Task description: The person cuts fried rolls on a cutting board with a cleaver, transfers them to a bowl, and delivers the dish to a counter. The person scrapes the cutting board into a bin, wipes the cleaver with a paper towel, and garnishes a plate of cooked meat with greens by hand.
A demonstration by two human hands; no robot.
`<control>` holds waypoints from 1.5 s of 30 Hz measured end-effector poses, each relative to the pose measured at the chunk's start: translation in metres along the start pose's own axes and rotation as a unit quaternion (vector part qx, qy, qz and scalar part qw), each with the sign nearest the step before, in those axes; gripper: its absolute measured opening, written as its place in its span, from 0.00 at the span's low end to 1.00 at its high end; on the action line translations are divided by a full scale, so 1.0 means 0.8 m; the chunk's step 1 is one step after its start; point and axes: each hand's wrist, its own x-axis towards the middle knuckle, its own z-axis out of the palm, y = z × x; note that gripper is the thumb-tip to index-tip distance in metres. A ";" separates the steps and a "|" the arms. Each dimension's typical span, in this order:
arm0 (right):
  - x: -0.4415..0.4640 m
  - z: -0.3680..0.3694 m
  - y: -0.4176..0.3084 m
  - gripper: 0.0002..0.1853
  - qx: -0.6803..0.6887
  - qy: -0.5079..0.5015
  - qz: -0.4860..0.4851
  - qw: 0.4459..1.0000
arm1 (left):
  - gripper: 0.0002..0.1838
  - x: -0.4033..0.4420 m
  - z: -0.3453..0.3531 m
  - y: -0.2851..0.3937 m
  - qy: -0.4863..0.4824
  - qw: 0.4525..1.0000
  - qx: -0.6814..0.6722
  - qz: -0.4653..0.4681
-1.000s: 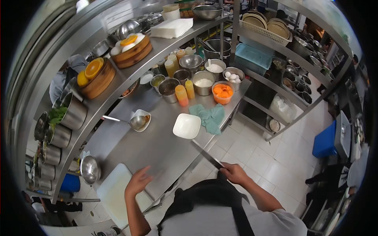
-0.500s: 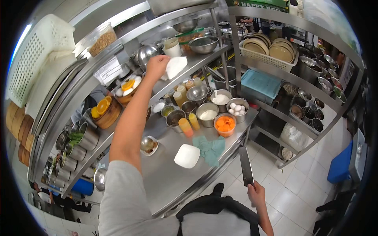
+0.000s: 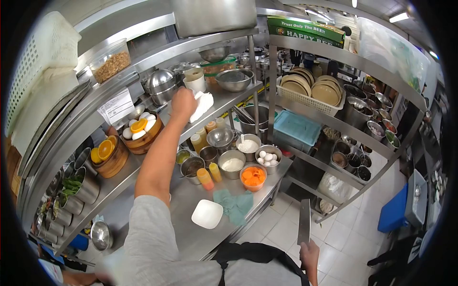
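At the left, a round, light-wood tub (image 3: pixel 109 163) holds cut oranges and a second, similar wood-sided tub (image 3: pixel 153 137) holds eggs and orange; both stand along the upper steel shelf (image 3: pixel 228 101), probably to stay within reach without crowding the work surface. The left hand (image 3: pixel 183 105) curls round bunched white paper (image 3: pixel 203 106) on that shelf, its fingertips hidden. Below, a white, rounded-square bowl (image 3: pixel 207 214) sits on the steel table (image 3: pixel 183 225) with room around it, beside a crumpled sea-green cloth (image 3: pixel 234 206), likely kept there for wiping. Yellow-orange squeeze bottles (image 3: pixel 205 178) and a clear round tub (image 3: pixel 253 188) of orange slices stand grouped behind, seemingly leaving the front free. Well apart from the left hand, the right hand (image 3: pixel 309 252) is clamped on a broad-bladed steel knife (image 3: pixel 304 221), blade upward and out past the table edge, perhaps to keep it clear of the reaching arm.

As for writing, a white paper sheet (image 3: pixel 117 107) on the left carries print too small to read. At right, a green cardboard box (image 3: pixel 305 31) reads "Trust Only The BEE" above larger "HAPPY BEE".
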 end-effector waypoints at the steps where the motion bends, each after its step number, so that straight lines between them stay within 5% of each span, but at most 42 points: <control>1: 0.003 0.000 0.000 0.11 -0.009 0.003 -0.001 1.000 | 0.09 -0.004 0.000 0.001 0.021 0.999 0.022 0.031; 5: 0.013 0.008 -0.007 0.09 -0.010 -0.001 -0.001 1.000 | 0.08 -0.004 0.015 -0.007 0.090 0.992 0.038 0.076; 9: 0.023 0.017 -0.011 0.08 -0.022 -0.028 -0.014 0.999 | 0.08 -0.027 -0.047 0.028 0.133 0.974 -0.153 0.104; 12: 0.032 0.025 -0.011 0.08 -0.058 -0.031 -0.026 0.997 | 0.08 -0.104 -0.109 0.070 0.094 0.936 -0.336 0.051; 14: 0.026 0.029 -0.031 0.09 -0.008 -0.059 -0.009 0.998 | 0.08 -0.168 -0.110 0.080 0.055 0.938 -0.341 0.005; 17: 0.031 0.040 -0.042 0.08 0.016 -0.110 -0.023 0.994 | 0.06 -0.298 -0.049 0.069 -0.102 0.905 -0.408 -0.065; 18: 0.029 0.043 -0.053 0.08 0.025 -0.133 -0.017 0.991 | 0.05 -0.354 0.016 0.044 -0.088 0.887 -0.453 -0.031; 20: 0.029 0.052 -0.057 0.07 0.046 -0.175 -0.006 0.983 | 0.11 -0.472 0.047 0.028 -0.237 0.802 -0.516 -0.187; 21: 0.030 0.058 -0.061 0.07 0.052 -0.207 -0.006 0.977 | 0.18 -0.517 0.030 0.029 -0.306 0.710 -0.571 -0.275; 22: 0.028 0.065 -0.066 0.07 0.059 -0.238 -0.003 0.969 | 0.24 -0.562 0.024 0.027 -0.312 0.668 -0.577 -0.352; 25: 0.025 0.095 -0.066 0.06 0.074 -0.331 0.023 0.941 | 0.25 -0.644 -0.047 0.045 -0.284 0.501 -0.650 -0.497; 31: -0.005 0.182 -0.093 0.14 0.166 -0.561 0.104 0.804 | 0.21 -0.717 -0.122 0.047 -0.126 0.348 -0.698 -0.613; 35: -0.057 0.241 -0.116 0.25 0.241 -0.680 0.171 0.671 | 0.23 -0.730 -0.143 0.017 -0.057 0.352 -0.681 -0.640; 43: -0.180 0.316 -0.149 0.25 0.041 -0.709 0.005 0.704 | 0.24 -0.762 -0.264 -0.020 0.080 0.396 -0.662 -0.631; 45: -0.220 0.338 -0.141 0.31 -0.018 -0.697 -0.141 0.702 | 0.23 -0.782 -0.305 -0.030 0.117 0.400 -0.664 -0.622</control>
